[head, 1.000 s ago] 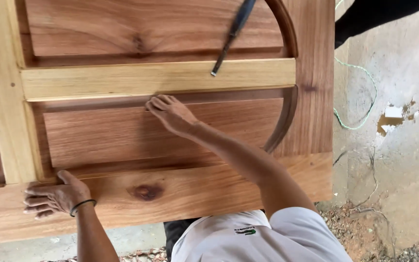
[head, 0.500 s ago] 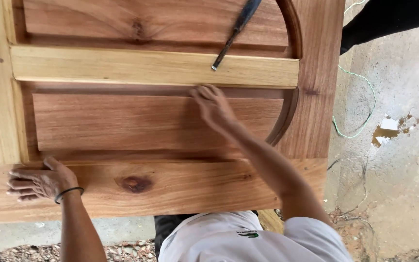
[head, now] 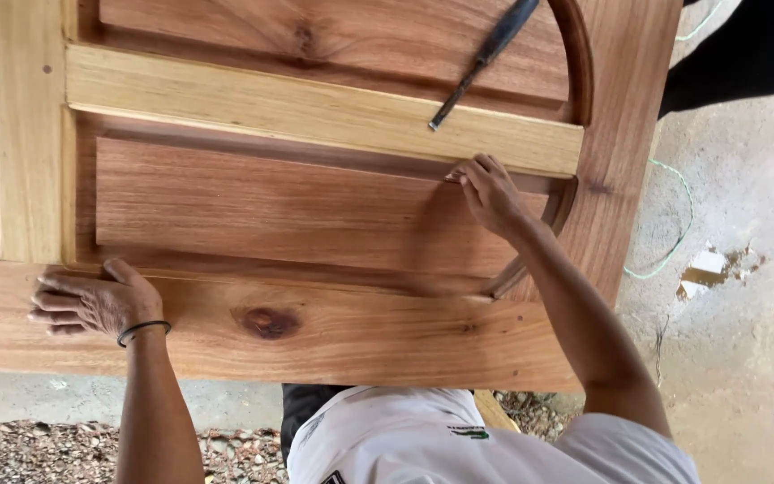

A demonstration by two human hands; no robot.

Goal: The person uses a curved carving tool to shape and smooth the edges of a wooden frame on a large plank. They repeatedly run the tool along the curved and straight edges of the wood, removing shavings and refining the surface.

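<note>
A large wooden door [head: 333, 332] of reddish and pale wood lies flat before me, with a raised panel [head: 279, 206] and a pale cross rail [head: 315, 108]. My left hand [head: 91, 300] rests flat on the near bottom rail, fingers spread, a dark band at the wrist. My right hand [head: 485, 188] reaches over the panel, its fingertips pressed to the groove just under the pale rail; whether something small is pinched there I cannot tell. A chisel [head: 481, 58] with a dark handle lies on the upper panel, its tip on the pale rail above my right hand.
A curved moulding [head: 575, 63] runs along the door's right side. Right of the door is a concrete floor [head: 745, 341] with a green cord [head: 674, 242] and a scrap of debris [head: 705, 269]. Gravel [head: 64, 448] lies below the door's near edge. A dark-clothed person [head: 745, 54] stands at top right.
My right hand has slid to the right along the panel and up to the groove under the pale rail. My left hand has stayed on the bottom rail.
</note>
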